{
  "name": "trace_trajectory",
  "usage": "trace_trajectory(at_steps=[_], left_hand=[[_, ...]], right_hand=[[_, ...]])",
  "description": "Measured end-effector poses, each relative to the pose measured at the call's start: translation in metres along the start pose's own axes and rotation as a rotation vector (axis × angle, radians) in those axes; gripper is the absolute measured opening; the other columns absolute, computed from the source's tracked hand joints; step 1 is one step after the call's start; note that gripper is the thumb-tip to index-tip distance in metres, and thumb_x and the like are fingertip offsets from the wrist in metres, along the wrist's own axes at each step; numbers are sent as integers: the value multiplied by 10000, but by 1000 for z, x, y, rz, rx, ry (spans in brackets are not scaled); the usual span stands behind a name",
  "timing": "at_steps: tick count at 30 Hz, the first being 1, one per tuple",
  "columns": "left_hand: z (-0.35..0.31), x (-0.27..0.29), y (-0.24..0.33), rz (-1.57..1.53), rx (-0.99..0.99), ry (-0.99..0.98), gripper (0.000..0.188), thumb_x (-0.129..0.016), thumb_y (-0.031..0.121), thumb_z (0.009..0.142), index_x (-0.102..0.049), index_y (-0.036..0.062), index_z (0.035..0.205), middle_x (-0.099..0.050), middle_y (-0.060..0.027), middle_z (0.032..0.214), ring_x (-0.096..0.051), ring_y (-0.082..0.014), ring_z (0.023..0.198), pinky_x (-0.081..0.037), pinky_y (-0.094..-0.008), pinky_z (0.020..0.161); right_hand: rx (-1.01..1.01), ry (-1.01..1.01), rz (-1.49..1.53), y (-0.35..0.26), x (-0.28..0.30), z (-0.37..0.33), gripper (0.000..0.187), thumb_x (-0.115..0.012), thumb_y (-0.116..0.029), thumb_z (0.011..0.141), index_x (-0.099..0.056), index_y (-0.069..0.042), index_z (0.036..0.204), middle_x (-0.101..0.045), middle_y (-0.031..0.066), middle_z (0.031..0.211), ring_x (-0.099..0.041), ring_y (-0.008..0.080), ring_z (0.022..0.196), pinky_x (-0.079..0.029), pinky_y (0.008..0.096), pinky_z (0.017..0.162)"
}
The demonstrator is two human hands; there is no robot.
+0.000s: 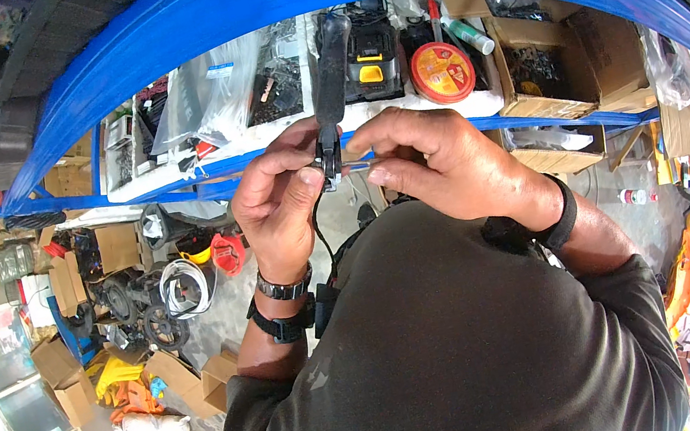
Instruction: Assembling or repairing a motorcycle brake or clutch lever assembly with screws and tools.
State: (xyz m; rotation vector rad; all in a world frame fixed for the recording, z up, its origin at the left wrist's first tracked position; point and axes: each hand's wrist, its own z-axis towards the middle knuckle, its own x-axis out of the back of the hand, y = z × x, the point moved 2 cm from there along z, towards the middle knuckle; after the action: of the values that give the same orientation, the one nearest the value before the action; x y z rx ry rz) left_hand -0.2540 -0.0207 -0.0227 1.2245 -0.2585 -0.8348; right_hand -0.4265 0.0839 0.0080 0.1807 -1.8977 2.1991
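One black device (329, 153) within left grip (275, 205), pinch-tight; one thin piece (357, 165) likewise within right grip (442, 155)

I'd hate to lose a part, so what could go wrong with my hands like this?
The thin piece at your right hand could slip and fall, as I see no tray beneath. Your left hand holds the black part in the air, so it might twist. The dark cable hanging below, close to your shirt, could snag.
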Motion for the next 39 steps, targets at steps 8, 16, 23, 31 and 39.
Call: trace_trajectory(at_steps=[8, 16, 23, 31, 39], left_hand=[[0, 1, -1, 3, -20, 17, 126, -631, 13, 892, -621, -26, 1012, -594, -259, 1213, -611, -286, 1080, -536, -403, 879], [0, 6, 1, 57, -89, 11, 141, -638, 19, 887, -615, -25, 1020, -590, -258, 1215, -611, -282, 1078, -536, -398, 869], [-2, 2, 4, -27, -27, 45, 143, -650, 39, 890, -610, -30, 1008, -586, -258, 1221, -615, -283, 1069, -546, -405, 845], [-4, 3, 1, 81, -104, 69, 162, -666, 35, 883, -617, -17, 1029, -588, -246, 1249, -596, -255, 1119, -476, -374, 961], [-6, 0, 7, 105, -124, 23, 216, -620, 65, 917, -621, -49, 1101, -570, -262, 1267, -580, -285, 1159, -468, -389, 976]], right_hand=[[-91, -50, 328, 6, -2, 2, 292, -608, 8, 893, -590, 14, 1184, -688, 82, 1031, -651, 123, 889, -524, 273, 783], [-145, -7, 418, 6, -4, 5, 267, -594, 38, 884, -610, 20, 1150, -698, 84, 1005, -674, 132, 927, -545, 269, 793], [190, 70, -167, 5, -5, 4, 163, -640, -77, 877, -628, -48, 1037, -640, 137, 791, -651, 338, 726, -509, 382, 640], [-179, -51, 109, -1, -4, 5, 126, -556, -139, 963, -609, -26, 980, -625, 68, 667, -602, 146, 549, -472, 281, 528], [-303, -145, 351, 1, -4, 4, 228, -439, -155, 1012, -598, -5, 950, -611, 42, 640, -543, 73, 510, -438, 224, 487]])
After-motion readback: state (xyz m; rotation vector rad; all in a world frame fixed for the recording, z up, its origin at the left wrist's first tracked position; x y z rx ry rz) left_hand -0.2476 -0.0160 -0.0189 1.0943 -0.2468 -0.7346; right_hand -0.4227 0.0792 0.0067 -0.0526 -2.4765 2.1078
